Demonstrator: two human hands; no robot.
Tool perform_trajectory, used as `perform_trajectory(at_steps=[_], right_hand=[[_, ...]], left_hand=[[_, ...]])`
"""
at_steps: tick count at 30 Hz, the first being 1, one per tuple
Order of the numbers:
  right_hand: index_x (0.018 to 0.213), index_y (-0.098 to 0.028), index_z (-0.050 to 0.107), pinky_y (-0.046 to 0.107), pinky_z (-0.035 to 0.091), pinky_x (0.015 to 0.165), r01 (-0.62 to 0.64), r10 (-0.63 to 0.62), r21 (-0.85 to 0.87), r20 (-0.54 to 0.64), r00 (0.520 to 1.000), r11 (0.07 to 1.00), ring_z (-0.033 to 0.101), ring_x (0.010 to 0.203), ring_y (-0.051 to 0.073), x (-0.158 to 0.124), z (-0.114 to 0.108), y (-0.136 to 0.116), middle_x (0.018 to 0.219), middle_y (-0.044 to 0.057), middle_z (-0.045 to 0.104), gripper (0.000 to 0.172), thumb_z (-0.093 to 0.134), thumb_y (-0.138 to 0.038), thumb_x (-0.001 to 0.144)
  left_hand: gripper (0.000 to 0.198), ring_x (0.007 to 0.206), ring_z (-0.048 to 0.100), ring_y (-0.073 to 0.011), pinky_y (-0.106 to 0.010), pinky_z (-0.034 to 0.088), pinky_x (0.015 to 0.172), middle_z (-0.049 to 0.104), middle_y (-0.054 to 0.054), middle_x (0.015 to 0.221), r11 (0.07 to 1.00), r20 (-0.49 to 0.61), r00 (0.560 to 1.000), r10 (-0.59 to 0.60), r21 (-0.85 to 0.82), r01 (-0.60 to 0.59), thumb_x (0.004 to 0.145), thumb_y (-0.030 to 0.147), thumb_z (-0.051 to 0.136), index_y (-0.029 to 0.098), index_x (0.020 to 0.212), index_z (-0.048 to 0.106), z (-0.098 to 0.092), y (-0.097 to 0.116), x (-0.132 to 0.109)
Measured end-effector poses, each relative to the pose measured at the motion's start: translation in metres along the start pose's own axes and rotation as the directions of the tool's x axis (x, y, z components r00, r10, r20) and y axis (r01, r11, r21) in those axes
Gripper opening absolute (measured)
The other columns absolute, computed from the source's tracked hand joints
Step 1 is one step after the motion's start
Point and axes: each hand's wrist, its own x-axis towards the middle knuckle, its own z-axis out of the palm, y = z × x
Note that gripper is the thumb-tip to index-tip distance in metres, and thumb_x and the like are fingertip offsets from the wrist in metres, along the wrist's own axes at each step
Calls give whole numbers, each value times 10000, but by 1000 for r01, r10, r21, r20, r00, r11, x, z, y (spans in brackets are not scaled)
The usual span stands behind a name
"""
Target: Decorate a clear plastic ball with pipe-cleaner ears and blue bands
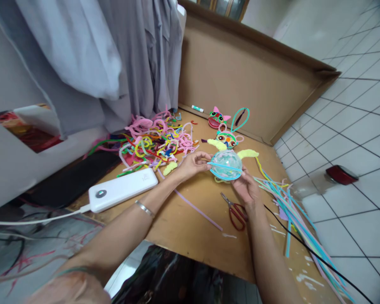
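Observation:
A clear, rounded ball-like piece [227,158], whitish-green inside, is held up over the table between my two hands. Light blue pipe cleaner [226,166] runs across its near side in two strands. My left hand [195,164] is closed at the ball's left edge, pinching the blue pipe cleaner's end. Under the right side, my right hand [246,186] grips the ball, its fingers partly hidden behind it. Fuzzy yellow shapes [248,153] show just beyond the ball. Red-handled scissors [237,214] lie near my right wrist, and a lilac pipe cleaner [199,210] lies left of them.
Coloured pipe cleaners [155,143] are heaped at the left, behind a white power bank [123,190] with a cable. Two decorated animal faces [227,139] sit at the back before a cardboard panel [231,76]. Long pipe cleaners [296,219] and a black cable line the right edge.

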Motion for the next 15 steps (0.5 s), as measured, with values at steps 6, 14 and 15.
perform_trajectory(at_steps=[6,14,15], right_hand=[[958,-266,648,413,556,901,-26,23,92,34,999,995,683,909,205,2,-1,2,972,4,754,314,750,-273,662],[997,-276,668,284,582,751,-91,86,284,31,996,954,686,748,139,3,-1,2,987,-32,773,424,740,-122,608],[982,-271,668,285,581,748,-90,87,287,25,996,954,685,746,140,3,-2,2,964,-32,773,410,735,-116,609]], left_hand=[[462,1068,672,-264,-473,458,1039,734,-122,1092,999,-64,998,0,-37,-2,504,471,895,142,742,676,1,-2,1],[413,994,670,-241,-441,454,1015,742,-104,968,999,-73,997,10,-43,-13,512,412,889,125,738,697,5,1,0],[406,989,665,-233,-433,457,1010,740,-96,954,999,-69,998,8,-50,-11,525,414,881,129,747,695,5,1,-1]])
